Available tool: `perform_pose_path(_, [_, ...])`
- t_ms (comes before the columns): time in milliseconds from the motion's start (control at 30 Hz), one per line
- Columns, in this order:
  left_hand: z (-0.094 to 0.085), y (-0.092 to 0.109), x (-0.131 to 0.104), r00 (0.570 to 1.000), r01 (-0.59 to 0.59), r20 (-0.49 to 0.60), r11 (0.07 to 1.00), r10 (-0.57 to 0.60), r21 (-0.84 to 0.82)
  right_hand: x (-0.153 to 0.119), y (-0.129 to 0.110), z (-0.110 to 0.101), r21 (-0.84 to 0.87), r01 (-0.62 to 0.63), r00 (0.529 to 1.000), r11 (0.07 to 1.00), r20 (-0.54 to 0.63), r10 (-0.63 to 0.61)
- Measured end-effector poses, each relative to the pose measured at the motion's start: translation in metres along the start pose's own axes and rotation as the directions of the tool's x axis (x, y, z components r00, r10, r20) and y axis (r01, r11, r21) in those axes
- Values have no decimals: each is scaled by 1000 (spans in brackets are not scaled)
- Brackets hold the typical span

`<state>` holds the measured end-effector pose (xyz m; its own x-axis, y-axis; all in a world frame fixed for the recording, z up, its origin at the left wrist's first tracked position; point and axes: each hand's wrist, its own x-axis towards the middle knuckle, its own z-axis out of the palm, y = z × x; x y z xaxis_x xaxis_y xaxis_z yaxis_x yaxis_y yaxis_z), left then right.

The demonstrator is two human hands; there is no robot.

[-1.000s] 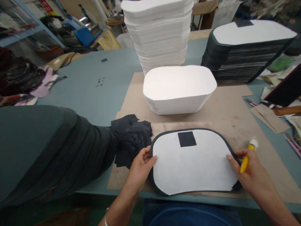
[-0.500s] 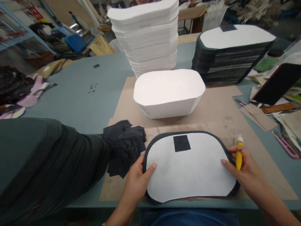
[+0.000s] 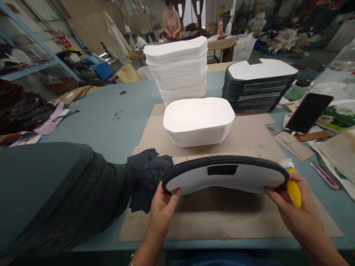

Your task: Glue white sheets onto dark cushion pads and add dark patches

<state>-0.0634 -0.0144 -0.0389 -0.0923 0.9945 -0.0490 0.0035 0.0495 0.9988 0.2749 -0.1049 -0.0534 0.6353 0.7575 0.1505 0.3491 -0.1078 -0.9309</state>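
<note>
Between my hands, a stack of dark-edged panels point(image 3: 194, 181) is tilted up off the cardboard and bowed in the middle. Its near face is white, with a black square patch point(image 3: 222, 169) by the upper edge. My left hand point(image 3: 163, 205) grips the left end, thumb on the white face and fingers behind. At the right end my right hand point(image 3: 291, 195) holds the stack likewise, while a yellow-handled brush point(image 3: 294, 192) with a pale tip is tucked in the same hand. Loose black fabric patches point(image 3: 148, 181) lie in a heap left of the panels.
A low stack of white panels point(image 3: 198, 136) stands ahead on the cardboard sheet point(image 3: 205, 229), with a taller white stack point(image 3: 180, 70) behind. Finished-looking dark panels point(image 3: 257, 92) are piled back right. Dark fabric point(image 3: 55, 184) rises at left. A phone point(image 3: 309, 112) leans at right; another person point(image 3: 172, 22) is far back.
The panels have gone from lying nearly flat to tilted up and bowed, lifted by both hands, showing several layered edges. The camera view has tipped upward, bringing a person into sight.
</note>
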Motion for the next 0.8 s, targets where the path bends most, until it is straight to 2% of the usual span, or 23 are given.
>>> perform_pose_path(133, [0, -11, 6, 999, -8, 44, 1000, 8, -3, 5, 14, 10, 85, -34, 999, 996, -5, 34])
perform_pose_path(300, [-2, -6, 9, 998, -31, 52, 998, 29, 53, 9, 16, 18, 236, -73, 996, 969, -36, 84])
perform_pose_path(433, [-4, 8, 10, 1000, -7, 30, 994, 4, 110, 16, -4, 15, 102, -53, 996, 993, -66, 60])
perform_pose_path(567, [-7, 23, 10, 998, 50, 32, 993, -53, 108, 23, -21, 6, 93, -36, 999, 995, -33, 39])
perform_pose_path(800, [-3, 34, 6, 996, 92, -23, 994, -91, 53, 25, -22, -3, 49, -69, 995, 996, -65, 72])
